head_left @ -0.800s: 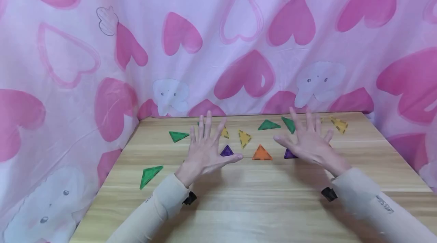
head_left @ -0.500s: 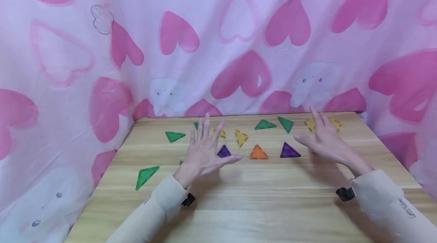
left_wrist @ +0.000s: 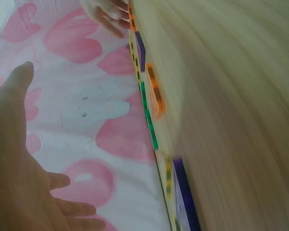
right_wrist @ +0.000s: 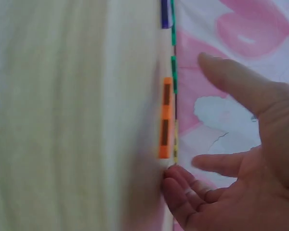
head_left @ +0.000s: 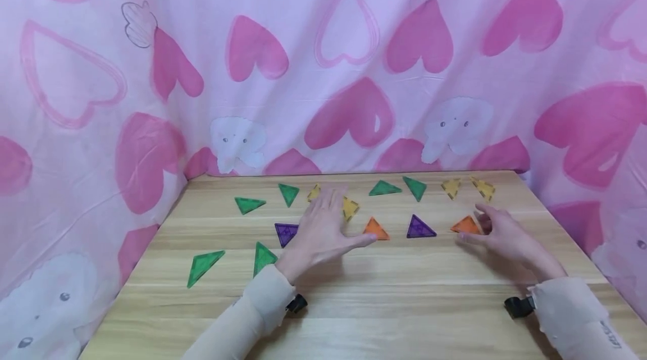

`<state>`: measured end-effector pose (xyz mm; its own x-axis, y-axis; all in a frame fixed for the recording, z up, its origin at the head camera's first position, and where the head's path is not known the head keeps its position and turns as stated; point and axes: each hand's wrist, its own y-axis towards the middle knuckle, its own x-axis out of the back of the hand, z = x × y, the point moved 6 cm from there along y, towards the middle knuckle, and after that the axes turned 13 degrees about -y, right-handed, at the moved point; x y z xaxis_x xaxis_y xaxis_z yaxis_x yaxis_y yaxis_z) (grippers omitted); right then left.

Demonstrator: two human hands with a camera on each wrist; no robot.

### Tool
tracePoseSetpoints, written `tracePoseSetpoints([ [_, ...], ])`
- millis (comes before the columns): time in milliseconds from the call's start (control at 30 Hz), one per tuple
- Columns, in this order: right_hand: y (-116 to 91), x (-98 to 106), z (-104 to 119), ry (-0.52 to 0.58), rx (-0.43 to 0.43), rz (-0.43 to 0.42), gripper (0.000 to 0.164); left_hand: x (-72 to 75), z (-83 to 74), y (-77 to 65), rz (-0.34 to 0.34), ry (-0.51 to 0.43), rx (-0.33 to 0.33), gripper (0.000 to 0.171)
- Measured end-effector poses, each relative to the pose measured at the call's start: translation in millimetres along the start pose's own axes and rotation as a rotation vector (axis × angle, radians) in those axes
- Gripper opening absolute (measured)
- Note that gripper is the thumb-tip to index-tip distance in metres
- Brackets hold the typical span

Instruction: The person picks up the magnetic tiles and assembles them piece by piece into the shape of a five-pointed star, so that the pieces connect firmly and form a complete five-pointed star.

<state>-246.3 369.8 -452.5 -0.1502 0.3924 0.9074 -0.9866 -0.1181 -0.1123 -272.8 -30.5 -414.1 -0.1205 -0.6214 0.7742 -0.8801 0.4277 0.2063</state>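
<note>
In the head view my left hand [head_left: 323, 236] hovers with straight fingers and a spread thumb, overlapping a yellow triangle tile [head_left: 350, 208] and partly hiding a purple one [head_left: 286, 233]. Its thumb tip reaches over the edge of an orange triangle tile [head_left: 378, 231]. On the right, my right hand [head_left: 507, 239] is beside another orange triangle tile [head_left: 464, 225], thumb at the near side and fingers at its right. The right wrist view shows those fingertips low by the end of the orange tile [right_wrist: 165, 120], with the thumb held apart. Neither hand grips anything.
Several green tiles, such as one at left [head_left: 204, 267], lie on the wooden table [head_left: 384, 315]. Two yellow tiles [head_left: 451, 188] lie far right, and a purple tile [head_left: 420, 227] sits between the orange ones. A heart-patterned pink curtain [head_left: 303, 101] borders the table.
The right hand has moved right and lowered to the orange tile, its fingers bending. The left hand has shifted right over a yellow tile. The head view has swung slightly.
</note>
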Motion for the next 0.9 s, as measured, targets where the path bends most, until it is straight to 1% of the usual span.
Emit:
tracePoseSetpoints([
  [67,-1,-3,-6,-0.006,-0.028,0.014,0.112,-7.8,-7.5,7.3,0.009,-0.02,-0.006,0.129],
  [133,0,-3,-11,-0.014,-0.05,0.018,0.107,-15.6,-15.2,13.3,0.023,-0.045,-0.01,0.125],
  [233,5,-2,-16,-0.019,-0.064,-0.006,0.096,-27.3,-27.0,22.8,0.05,-0.082,-0.05,0.108],
  [300,9,-3,-18,-0.003,-0.061,-0.021,0.089,-34.4,-33.7,29.2,0.06,-0.085,-0.087,0.097],
  [367,12,-5,-20,0.027,-0.067,-0.027,0.083,-41.8,-39.0,35.7,0.076,-0.076,-0.113,0.092],
  [467,14,-8,-22,0.062,-0.071,-0.023,0.081,-53.1,-42.9,43.7,0.108,-0.05,-0.13,0.092],
  [667,13,-11,-25,0.081,-0.064,-0.001,0.078,-73.8,-46.1,57.1,0.181,-0.037,-0.153,0.09],
  [800,14,-10,-24,0.065,-0.041,-0.013,0.074,-86.5,-51.2,66.8,0.232,-0.043,-0.195,0.082],
  [900,15,-10,-21,0.06,-0.017,-0.034,0.07,-94.4,-54.6,72.7,0.266,-0.024,-0.225,0.074],
])
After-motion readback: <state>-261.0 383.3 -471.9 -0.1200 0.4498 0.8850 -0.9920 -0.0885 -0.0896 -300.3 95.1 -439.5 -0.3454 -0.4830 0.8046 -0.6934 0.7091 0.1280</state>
